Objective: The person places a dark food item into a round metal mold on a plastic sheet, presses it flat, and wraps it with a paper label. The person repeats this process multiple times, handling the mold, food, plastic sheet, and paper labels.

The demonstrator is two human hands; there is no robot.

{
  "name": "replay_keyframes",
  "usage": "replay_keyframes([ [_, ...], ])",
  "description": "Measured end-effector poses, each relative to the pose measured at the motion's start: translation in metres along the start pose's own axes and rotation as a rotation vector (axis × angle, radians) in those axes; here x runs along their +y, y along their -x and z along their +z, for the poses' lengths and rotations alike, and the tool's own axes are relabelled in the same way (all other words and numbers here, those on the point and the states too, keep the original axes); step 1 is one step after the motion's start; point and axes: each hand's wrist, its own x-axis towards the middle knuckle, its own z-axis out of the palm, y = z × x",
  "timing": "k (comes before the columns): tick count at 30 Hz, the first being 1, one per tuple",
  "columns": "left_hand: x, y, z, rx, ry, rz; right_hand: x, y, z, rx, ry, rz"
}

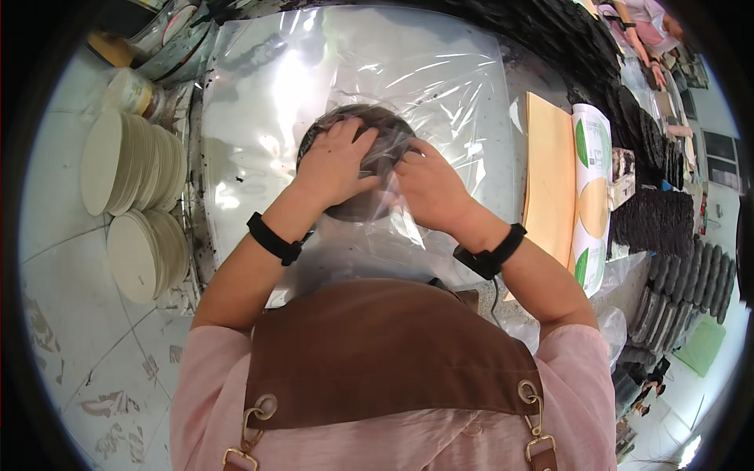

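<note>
A dark round object (359, 209), wrapped in or covered by clear plastic film (465, 118), lies in front of me on a table spread with a clear sheet (247, 147). On its upper left part my left hand (339, 159) rests with its fingers spread. At its right edge my right hand (433, 182) has bent fingers on the crinkled film, which hangs down between the hands. Whether those right fingers pinch the film cannot be made out. What the round object is made of is blurred by the film.
Stacks of round pale discs (100, 165) stand at the left. To the right lie tan sheets (548, 176) and a printed roll (592, 235) bearing writing. Black stringy bundles (654, 218) line the far and right sides. A co-worker's arm (633, 41) shows at the top right.
</note>
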Motion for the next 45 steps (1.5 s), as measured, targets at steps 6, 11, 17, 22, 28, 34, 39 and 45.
replay_keyframes([
  [6, -0.015, 0.002, 0.035, 0.067, 0.268, 0.205, 0.021, 0.091, -0.019, 0.368, -0.388, 0.728],
  [11, -0.018, 0.007, 0.043, 0.094, 0.390, 0.214, 0.015, 0.086, -0.048, 0.467, -1.612, 0.645],
  [17, -0.005, -0.008, 0.028, 0.085, 0.532, 0.271, -0.015, 0.159, 0.050, 0.145, -0.566, 0.819],
  [22, -0.043, 0.006, 0.016, -0.018, 0.654, 0.224, -0.050, -0.011, 0.011, 0.329, -0.350, 0.262],
  [28, -0.006, -0.006, 0.014, 0.184, 0.705, -0.111, -0.041, -0.021, 0.013, 0.098, -0.410, 0.436],
  [34, 0.006, -0.016, 0.038, 0.299, -0.116, 0.088, 0.039, 0.044, 0.044, 0.644, -1.400, 0.773],
  [39, -0.009, -0.024, 0.042, 0.092, 0.191, -0.002, 0.029, -0.067, 0.006, 0.419, -1.259, 0.132],
  [45, -0.024, -0.024, -0.026, -0.121, 0.544, 0.127, 0.012, -0.076, 0.031, 0.491, -0.428, -0.058],
])
